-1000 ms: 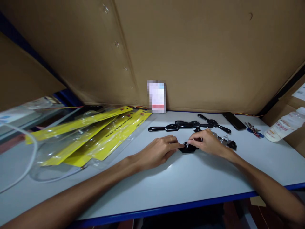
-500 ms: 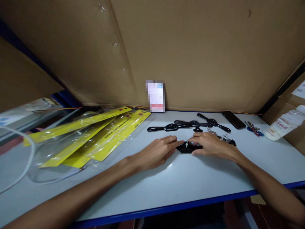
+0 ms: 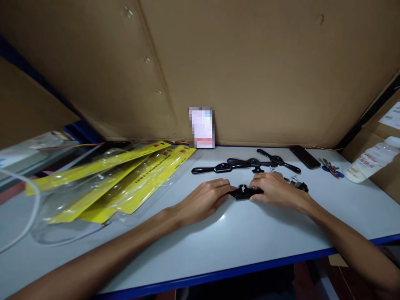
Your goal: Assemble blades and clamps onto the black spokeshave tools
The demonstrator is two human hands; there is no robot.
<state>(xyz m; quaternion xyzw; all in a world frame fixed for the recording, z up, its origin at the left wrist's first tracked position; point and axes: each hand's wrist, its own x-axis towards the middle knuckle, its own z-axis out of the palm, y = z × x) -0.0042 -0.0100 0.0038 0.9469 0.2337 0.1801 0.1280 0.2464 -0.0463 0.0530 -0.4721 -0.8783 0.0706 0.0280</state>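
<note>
A small black tool body [image 3: 244,192] lies on the white table [image 3: 237,237] between my two hands. My left hand [image 3: 206,200] grips its left end with the fingertips. My right hand [image 3: 275,189] covers its right end, fingers curled over it. Just behind lie three finished black two-handled tools [image 3: 225,167] [image 3: 250,161] [image 3: 278,160]. Small metal parts and a black piece [image 3: 296,182] sit to the right of my right hand.
Yellow-and-clear plastic packages [image 3: 125,179] are fanned out at the left. A black phone [image 3: 304,156], keys [image 3: 331,170] and a white bottle [image 3: 371,160] lie at the back right. A cardboard wall [image 3: 250,71] closes the back; a blurred card [image 3: 202,127] leans on it.
My right hand has lowered from pinching a small part above the black body to resting flat over its right end. The left hand stays on the left end.
</note>
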